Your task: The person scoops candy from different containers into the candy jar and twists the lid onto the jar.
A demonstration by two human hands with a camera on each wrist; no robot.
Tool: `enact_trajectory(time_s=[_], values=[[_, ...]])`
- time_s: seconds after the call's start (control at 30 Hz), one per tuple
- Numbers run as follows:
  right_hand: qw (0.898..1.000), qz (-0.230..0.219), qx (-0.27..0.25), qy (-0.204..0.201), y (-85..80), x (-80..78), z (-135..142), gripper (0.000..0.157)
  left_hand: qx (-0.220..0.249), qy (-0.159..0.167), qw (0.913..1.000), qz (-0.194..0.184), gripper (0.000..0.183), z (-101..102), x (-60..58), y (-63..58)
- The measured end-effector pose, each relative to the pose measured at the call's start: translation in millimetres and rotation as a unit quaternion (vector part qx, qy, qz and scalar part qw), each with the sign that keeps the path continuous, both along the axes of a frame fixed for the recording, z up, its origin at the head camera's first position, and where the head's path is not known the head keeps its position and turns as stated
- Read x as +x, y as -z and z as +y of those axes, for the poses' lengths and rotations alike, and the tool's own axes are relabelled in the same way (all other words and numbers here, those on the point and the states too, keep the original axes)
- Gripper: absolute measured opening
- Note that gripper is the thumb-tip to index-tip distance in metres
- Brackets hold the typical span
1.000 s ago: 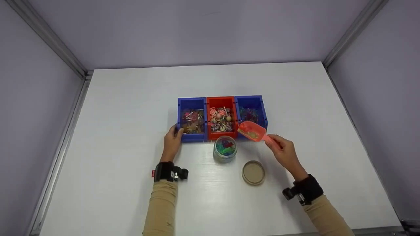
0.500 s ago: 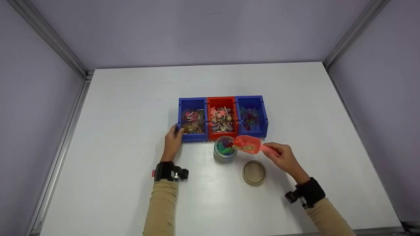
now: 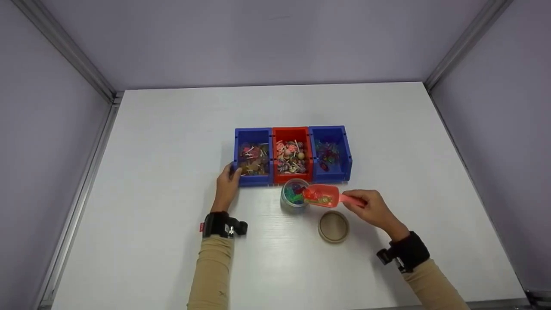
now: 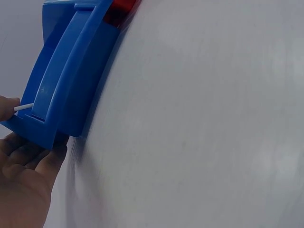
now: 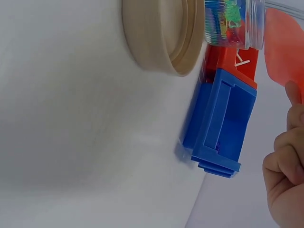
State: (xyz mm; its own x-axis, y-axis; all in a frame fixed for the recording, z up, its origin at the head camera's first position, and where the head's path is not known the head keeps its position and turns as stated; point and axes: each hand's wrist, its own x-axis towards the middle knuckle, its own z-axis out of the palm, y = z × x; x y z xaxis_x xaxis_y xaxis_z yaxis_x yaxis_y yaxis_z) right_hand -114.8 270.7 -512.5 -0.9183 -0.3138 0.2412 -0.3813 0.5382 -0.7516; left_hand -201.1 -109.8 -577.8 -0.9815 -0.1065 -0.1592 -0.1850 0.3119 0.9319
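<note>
Scoop (image 3: 316, 191), red, loaded w/ small pcs (image 3: 325, 199), is in the R hand (image 3: 378, 211), fingers curled round its handle (image 3: 352, 199); lip's over the R side of the glass jar (image 3: 291, 208), contact unclear. L hand (image 3: 227, 187) grips the near L corner of the L-most blue bin (image 3: 255, 180), thumb on inner side. Step looks like emptying into the jar, prob. not yet tipped. Next move calls for a slow tilt, lip inside the mouth, since jar's unheld; lid (image 3: 333, 226) lies nearby on worktop (image 3: 150, 172).

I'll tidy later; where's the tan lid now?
In the head view, the lid lies on the table, lower right of the jar, left of the right hand.
</note>
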Motion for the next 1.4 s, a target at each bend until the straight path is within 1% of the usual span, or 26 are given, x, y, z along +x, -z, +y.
enact_trajectory(time_s=[0.1,0.27,0.4,0.57,0.8,0.9,1.07,1.17,1.3,1.4], values=[[0.999,-0.004,0.035,-0.009,-4.4,-1.4,2,0.018,-0.002,0.003,1.0,-0.005,0.052,0,-0.2,-0.6],[0.996,-0.026,0.084,-0.016,-13.0,-2.5,2,0.02,-0.005,0.003,1.0,-0.004,0.052,-1,-0.6,-0.2],[0.993,-0.036,0.107,-0.014,-18.2,-3.1,0,0.02,-0.003,0.004,1.0,-0.004,0.051,0,0.0,0.4],[0.991,-0.037,0.132,-0.014,-27.0,-4.8,-3,0.022,0.0,0.004,1.0,-0.008,0.052,-1,0.4,-0.7],[0.982,-0.043,0.18,-0.032,-42.7,-7.4,-10,0.022,0.003,0.001,0.9999,-0.015,0.052,-1,-0.2,-2.0],[0.98,-0.041,0.193,-0.038,-48.6,-8.2,-13,0.019,0.006,-0.001,0.9998,-0.016,0.052,0,-0.8,-2.4],[0.977,-0.024,0.209,-0.039,-56.1,-9.8,-19,0.013,0.008,-0.004,0.9998,-0.016,0.05,1,-2.7,-2.4],[0.976,-0.025,0.214,-0.04,-60.9,-10.7,-22,0.011,0.011,-0.008,0.9998,-0.014,0.051,0,-3.4,-1.3],[0.973,-0.028,0.223,-0.041,-66.7,-12.1,-26,0.011,0.031,-0.013,0.9994,-0.011,0.054,1,-3.4,-1.0],[0.972,-0.03,0.229,-0.04,-69.9,-13.7,-28,0.013,0.049,-0.013,0.9986,-0.012,0.057,1,-3.7,-3.5]])
